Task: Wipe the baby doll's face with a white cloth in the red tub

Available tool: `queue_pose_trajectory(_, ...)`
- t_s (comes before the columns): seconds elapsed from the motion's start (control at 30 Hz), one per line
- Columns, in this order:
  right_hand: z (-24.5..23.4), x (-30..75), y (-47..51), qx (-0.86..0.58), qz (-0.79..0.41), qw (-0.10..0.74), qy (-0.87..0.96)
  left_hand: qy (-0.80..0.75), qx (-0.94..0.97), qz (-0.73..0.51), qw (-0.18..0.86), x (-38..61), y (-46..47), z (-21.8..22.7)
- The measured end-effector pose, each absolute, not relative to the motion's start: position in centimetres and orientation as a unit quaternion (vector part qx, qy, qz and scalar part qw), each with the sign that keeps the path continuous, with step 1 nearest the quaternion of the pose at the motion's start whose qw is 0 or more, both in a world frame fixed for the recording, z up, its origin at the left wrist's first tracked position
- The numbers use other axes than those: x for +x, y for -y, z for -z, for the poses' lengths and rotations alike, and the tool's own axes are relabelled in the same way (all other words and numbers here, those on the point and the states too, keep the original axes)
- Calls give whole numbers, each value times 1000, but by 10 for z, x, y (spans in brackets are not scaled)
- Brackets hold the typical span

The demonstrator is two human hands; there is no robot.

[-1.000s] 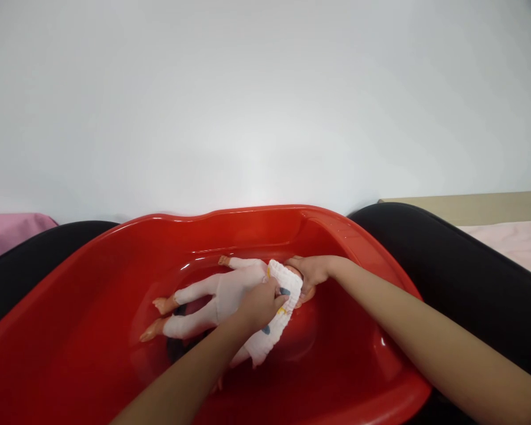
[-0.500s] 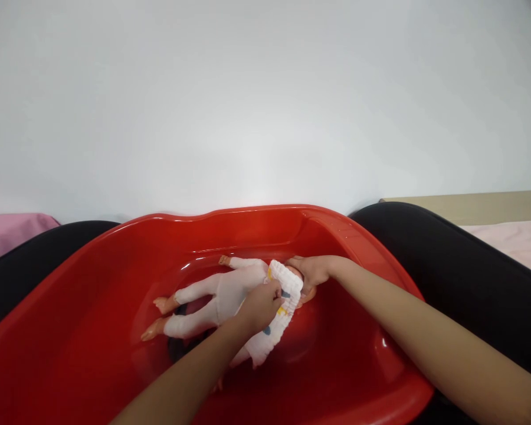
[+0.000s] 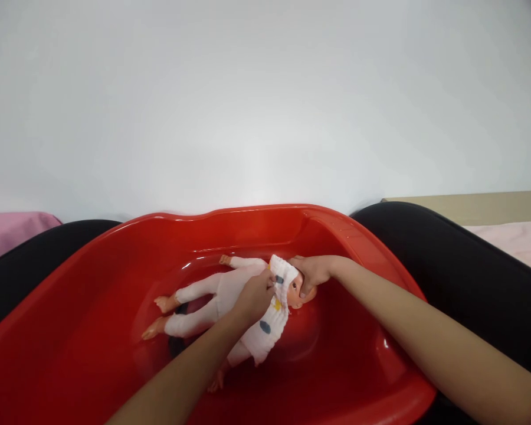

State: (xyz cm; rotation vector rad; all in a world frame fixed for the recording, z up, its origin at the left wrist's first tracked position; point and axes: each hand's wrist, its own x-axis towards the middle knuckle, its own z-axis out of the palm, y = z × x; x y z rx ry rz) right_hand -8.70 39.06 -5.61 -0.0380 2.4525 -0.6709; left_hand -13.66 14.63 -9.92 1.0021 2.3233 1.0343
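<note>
A baby doll point(image 3: 238, 290) in white clothes lies on its back in a red baby bathtub point(image 3: 115, 260), feet to the left and head to the right. Over its chest and lower face spreads a white crinkled cloth point(image 3: 272, 332) with grey and yellow marks. My left hand point(image 3: 257, 295) pinches this cloth near the doll's neck. Wrapped over the top of the doll's head, my right hand point(image 3: 313, 273) grips it with the thumb at the forehead. One eye and an ear of the doll show between the cloth and my right hand.
Black padded surfaces point(image 3: 464, 289) flank the tub on both sides. A pink cloth point(image 3: 20, 233) is at the far left, a pale pink one point(image 3: 513, 239) at the far right. Behind the tub rises a white wall point(image 3: 256, 106). Something dark lies under the doll's legs.
My left hand has drawn the cloth slightly left, down the doll's face toward the chest, uncovering an eye. My right hand stays on the head.
</note>
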Motion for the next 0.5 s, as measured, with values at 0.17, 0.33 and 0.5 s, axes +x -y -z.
queue_pose_trajectory(0.17,56,-88,-390,-16,234,300,-924,-851,366,-311,215,-132,-149,109)
queue_pose_trajectory(0.33,53,-87,-388,-19,237,307,-922,-850,338,-328,238,-135,-147,108)
queue_pose_trajectory(0.5,58,-90,-391,-27,229,306,-924,-850,334,-314,259,-133,-147,102)
